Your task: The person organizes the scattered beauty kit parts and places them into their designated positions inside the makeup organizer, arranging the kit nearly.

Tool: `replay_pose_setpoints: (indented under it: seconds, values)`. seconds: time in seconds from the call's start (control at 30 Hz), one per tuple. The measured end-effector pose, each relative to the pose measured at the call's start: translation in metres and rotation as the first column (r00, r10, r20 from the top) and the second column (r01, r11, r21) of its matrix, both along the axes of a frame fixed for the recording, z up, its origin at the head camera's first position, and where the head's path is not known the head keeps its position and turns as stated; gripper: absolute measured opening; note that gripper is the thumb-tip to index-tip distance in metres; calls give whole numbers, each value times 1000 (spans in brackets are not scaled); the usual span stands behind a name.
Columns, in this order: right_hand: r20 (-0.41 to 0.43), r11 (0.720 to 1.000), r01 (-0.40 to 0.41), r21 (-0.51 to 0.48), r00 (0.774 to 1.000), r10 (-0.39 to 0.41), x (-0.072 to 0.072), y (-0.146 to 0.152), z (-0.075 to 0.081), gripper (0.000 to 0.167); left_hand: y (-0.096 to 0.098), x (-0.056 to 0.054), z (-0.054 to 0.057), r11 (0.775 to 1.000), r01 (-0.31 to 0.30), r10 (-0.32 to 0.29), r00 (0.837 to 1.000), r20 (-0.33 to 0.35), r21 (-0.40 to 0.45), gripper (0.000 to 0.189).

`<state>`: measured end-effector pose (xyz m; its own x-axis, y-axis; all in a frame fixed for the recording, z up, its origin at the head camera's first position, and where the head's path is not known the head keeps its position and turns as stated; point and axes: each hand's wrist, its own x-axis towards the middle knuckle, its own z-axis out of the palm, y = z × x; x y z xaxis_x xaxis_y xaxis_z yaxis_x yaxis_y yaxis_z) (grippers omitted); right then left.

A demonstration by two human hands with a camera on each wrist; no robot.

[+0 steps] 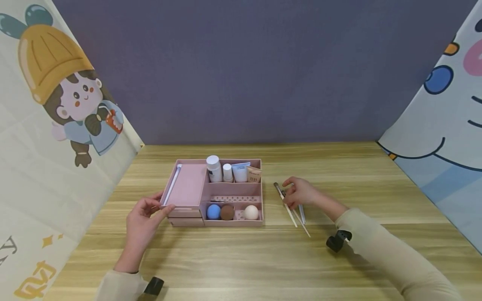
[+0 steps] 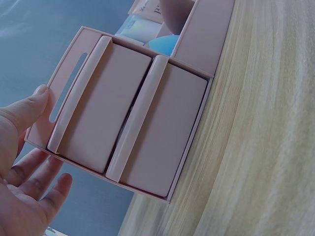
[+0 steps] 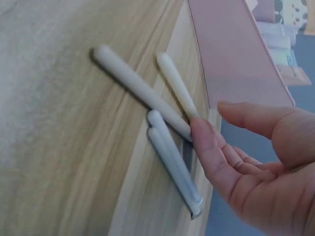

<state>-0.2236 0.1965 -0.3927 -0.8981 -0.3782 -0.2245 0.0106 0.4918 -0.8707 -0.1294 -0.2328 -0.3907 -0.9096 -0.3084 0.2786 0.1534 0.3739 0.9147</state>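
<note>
A pink cosmetics organizer (image 1: 190,186) stands on the table, with two drawers (image 2: 106,103) in its front left part. My left hand (image 1: 142,223) holds its front left corner, thumb on the front edge and fingers along the side. One pale makeup brush (image 1: 173,184) lies on the organizer's flat top. To the right, several makeup brushes (image 1: 290,214) lie loosely crossed on the wood. Over them is my right hand (image 1: 302,193), its thumb apart from the index finger. In the right wrist view, the index fingertip meets the pale brush handles (image 3: 140,88).
A white bottle (image 1: 214,169), a smaller bottle (image 1: 227,172) and two tubes (image 1: 241,172) stand in the organizer's rear compartment. Blue, brown and cream makeup sponges (image 1: 251,212) sit in the front one. A dark fabric wall (image 1: 256,75) rises behind the table.
</note>
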Motion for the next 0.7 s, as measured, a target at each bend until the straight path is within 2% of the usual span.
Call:
replay_pose_setpoints:
  seconds: [0.13, 0.33, 0.57, 0.7]
  values:
    - [-31, 994, -12, 107, 999, 15, 0, -9, 2, 63, 1, 0, 2, 1000, 7, -7, 1000, -9, 15, 28]
    - [-52, 967, -23, 253, 998, 37, 3, -27, 1, 70, 0, 0, 0, 1000, 5, -5, 1000, -3, 27, 28]
    - [16, 959, -10, 284, 1000, 6, 5, -41, 1, 73, 1, 1, 1, 1000, 4, -3, 1000, 18, -5, 27]
    - [39, 945, 2, 327, 999, -15, 3, -44, 2, 74, 1, 1, 2, 1000, 7, -7, 999, 36, 4, 28]
